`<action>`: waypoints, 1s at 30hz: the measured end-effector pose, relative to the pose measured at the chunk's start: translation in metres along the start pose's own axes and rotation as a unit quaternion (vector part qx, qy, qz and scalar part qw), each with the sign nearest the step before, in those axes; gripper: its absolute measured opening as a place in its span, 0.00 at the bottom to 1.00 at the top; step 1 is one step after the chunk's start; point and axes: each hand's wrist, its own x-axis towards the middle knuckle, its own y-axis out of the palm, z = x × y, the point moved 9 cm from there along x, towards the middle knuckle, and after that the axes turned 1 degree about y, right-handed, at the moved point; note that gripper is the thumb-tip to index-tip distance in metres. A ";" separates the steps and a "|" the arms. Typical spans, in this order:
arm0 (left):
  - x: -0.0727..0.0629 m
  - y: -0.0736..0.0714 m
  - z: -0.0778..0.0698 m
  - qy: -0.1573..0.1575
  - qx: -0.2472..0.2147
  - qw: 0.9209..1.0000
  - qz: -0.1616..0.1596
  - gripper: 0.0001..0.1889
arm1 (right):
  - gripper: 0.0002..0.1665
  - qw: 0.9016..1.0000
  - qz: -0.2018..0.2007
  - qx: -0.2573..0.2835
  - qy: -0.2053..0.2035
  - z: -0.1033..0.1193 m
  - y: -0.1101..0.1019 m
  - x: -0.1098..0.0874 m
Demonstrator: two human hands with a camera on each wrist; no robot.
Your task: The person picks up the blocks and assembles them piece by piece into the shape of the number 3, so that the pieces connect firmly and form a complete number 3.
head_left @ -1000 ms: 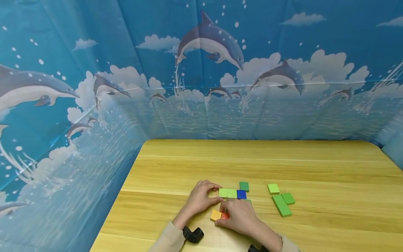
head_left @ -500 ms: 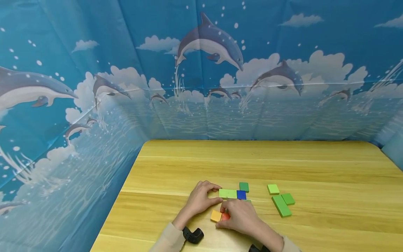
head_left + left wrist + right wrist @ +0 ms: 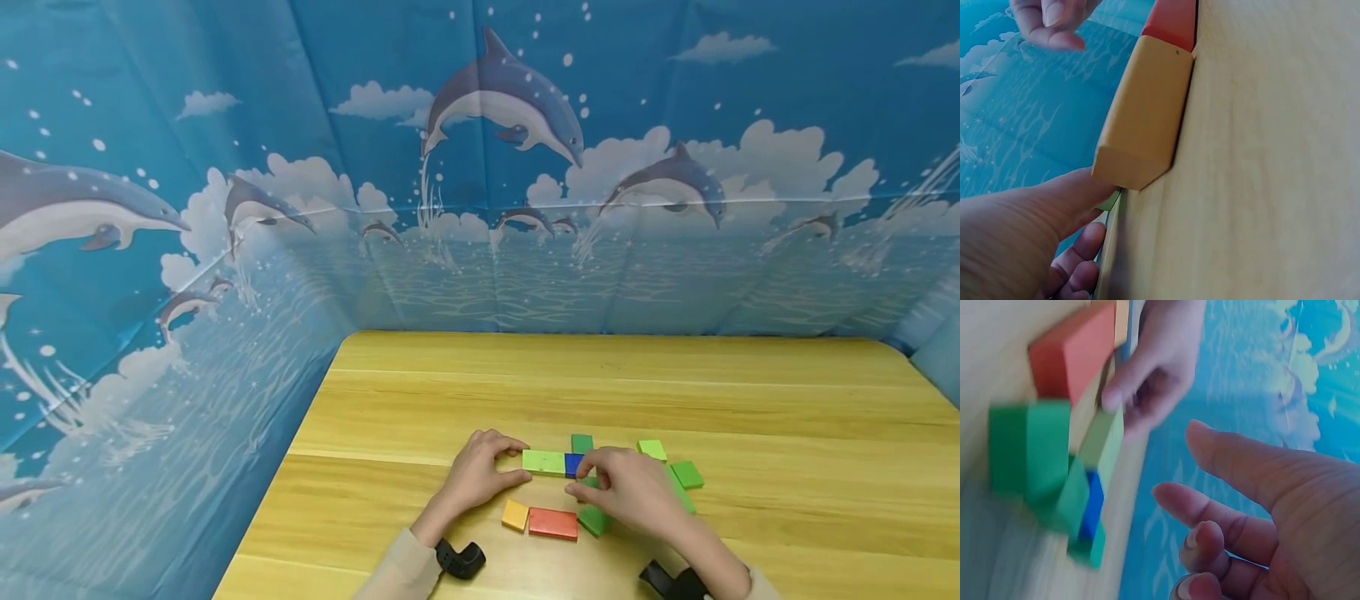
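Observation:
My left hand pinches the left end of a long light green block, thumb on the near side and index finger on the far side. A blue block adjoins its right end, partly behind my right hand. That hand hovers over the blocks, thumb and fingertips apart; the right wrist view shows nothing between them. Nearer to me lie a small orange block and a long red block, end to end. A green block sits right of the red one, partly covered by the right hand.
Behind the blue block is a dark green block. Farther right are a lime square, a green square and a long green block, partly hidden by the right hand. A dolphin-print curtain borders the wooden table.
My right hand has let go of the red block and moved right and away from me, over the green blocks. The red block now shows whole. The left hand stays put.

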 end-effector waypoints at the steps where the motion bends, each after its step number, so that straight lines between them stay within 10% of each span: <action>1: 0.000 0.000 0.000 0.000 -0.001 1.000 0.000 0.20 | 0.10 1.000 -0.006 -0.006 0.009 -0.005 -0.004 -0.002; 12: -0.002 0.000 0.001 -0.002 -0.007 1.000 -0.003 0.20 | 0.07 0.995 -0.047 -0.059 0.064 -0.068 -0.038 -0.015; 30: -0.003 0.004 0.000 0.003 -0.002 1.000 -0.007 0.20 | 0.34 0.976 0.027 -0.068 0.207 -0.122 -0.030 -0.017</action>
